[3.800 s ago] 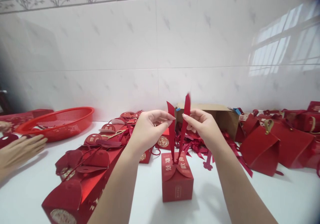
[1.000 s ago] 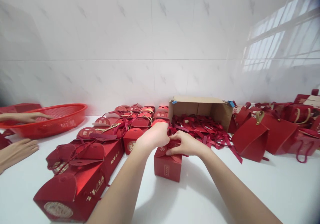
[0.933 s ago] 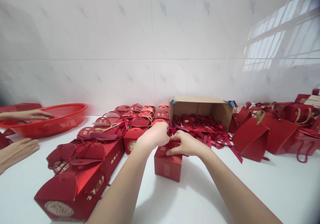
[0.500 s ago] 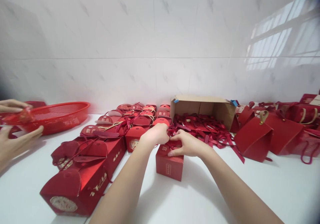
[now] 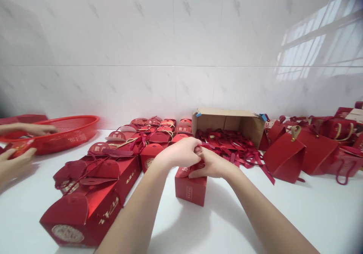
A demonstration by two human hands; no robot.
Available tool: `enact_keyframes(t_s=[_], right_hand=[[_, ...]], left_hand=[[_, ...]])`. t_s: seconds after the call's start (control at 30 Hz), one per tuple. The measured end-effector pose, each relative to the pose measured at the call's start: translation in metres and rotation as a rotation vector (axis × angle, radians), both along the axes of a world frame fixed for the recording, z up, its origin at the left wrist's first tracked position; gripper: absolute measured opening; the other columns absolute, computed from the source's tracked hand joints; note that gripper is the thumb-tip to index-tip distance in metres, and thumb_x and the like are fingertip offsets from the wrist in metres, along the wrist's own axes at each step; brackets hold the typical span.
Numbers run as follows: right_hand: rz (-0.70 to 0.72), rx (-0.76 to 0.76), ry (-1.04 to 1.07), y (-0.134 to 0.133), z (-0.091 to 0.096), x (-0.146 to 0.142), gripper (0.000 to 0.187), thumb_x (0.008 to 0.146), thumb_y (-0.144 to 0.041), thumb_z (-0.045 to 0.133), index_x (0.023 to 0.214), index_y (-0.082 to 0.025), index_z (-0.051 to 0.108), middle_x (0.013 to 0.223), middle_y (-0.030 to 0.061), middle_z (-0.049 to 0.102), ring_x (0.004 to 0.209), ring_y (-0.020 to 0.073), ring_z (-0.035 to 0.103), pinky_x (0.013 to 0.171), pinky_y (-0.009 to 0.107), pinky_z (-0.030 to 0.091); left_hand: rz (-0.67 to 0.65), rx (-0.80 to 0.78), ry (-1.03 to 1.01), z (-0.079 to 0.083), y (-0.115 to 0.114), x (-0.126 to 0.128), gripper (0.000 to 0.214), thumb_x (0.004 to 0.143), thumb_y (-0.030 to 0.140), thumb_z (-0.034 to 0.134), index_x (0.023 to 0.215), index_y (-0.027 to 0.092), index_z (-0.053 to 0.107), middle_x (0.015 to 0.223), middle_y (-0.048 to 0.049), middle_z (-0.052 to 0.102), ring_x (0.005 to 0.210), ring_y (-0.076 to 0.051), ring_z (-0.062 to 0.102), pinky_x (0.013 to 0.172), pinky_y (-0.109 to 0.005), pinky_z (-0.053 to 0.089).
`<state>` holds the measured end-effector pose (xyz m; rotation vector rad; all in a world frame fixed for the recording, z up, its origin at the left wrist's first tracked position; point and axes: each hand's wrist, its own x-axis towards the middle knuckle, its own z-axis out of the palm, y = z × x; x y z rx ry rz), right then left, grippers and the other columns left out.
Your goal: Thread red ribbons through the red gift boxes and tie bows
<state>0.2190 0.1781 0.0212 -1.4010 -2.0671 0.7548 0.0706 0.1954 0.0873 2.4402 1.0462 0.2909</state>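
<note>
A small red gift box [image 5: 190,190] with pale printing on its front stands upright on the white table before me. My left hand [image 5: 181,152] is closed just above the box's top, its fingertips meeting my right hand's. What it pinches is hidden; a strip of dark red ribbon [image 5: 209,146] shows right beside the fingers. My right hand [image 5: 212,162] grips the box's top, its thumb lying along the upper front edge and its fingers behind. Both hands cover most of the lid.
Rows of red gift boxes [image 5: 129,174] stand at left. Behind, a cardboard carton [image 5: 252,127] lies on its side, spilling red ribbons. Red bags [image 5: 286,157] stand at right. A co-worker's hands [image 5: 18,163] hold a red packet by a red plastic basket [image 5: 68,142].
My left hand has risen slightly and moved right, over my right fingers. The box stays in place. At left, one co-worker's hand has gone over the basket.
</note>
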Motion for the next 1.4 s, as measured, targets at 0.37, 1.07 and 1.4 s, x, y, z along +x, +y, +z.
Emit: enact_keyframes(t_s=[0.37,1.07,1.4], right_hand=[[0.019,0.048,-0.177,0.0,0.003,0.003,0.066,0.057,-0.058,0.072,0.113,-0.026,0.064,0.093,0.0047,0.047,0.084,0.0197,0.047,0.071,0.028,0.04],[-0.323,0.093,0.092,-0.017,0.033,0.038,0.037,0.076,-0.056,0.052,0.077,-0.019,0.058,0.061,-0.0024,0.051,0.048,0.0087,0.04,0.043,0.023,0.029],[-0.338,-0.196,-0.135,0.005,0.008,0.057,0.043,0.074,-0.058,0.05,0.057,-0.02,0.038,0.047,-0.0049,0.035,0.038,0.0073,0.029,0.036,0.022,0.02]], left_hand=[[0.256,0.081,0.215,-0.009,0.027,-0.015,0.014,0.057,0.014,0.049,0.056,0.02,0.037,0.056,0.0005,0.048,0.047,-0.013,0.041,0.043,-0.026,0.027],[0.221,0.084,0.21,-0.01,0.03,-0.017,0.019,0.058,0.03,0.058,0.061,0.021,0.042,0.061,0.0016,0.049,0.051,-0.014,0.045,0.044,-0.025,0.029],[0.226,0.0,0.363,-0.01,0.028,-0.01,0.021,0.053,0.029,0.063,0.065,0.02,0.048,0.071,-0.0031,0.06,0.06,-0.019,0.055,0.048,-0.026,0.036]])
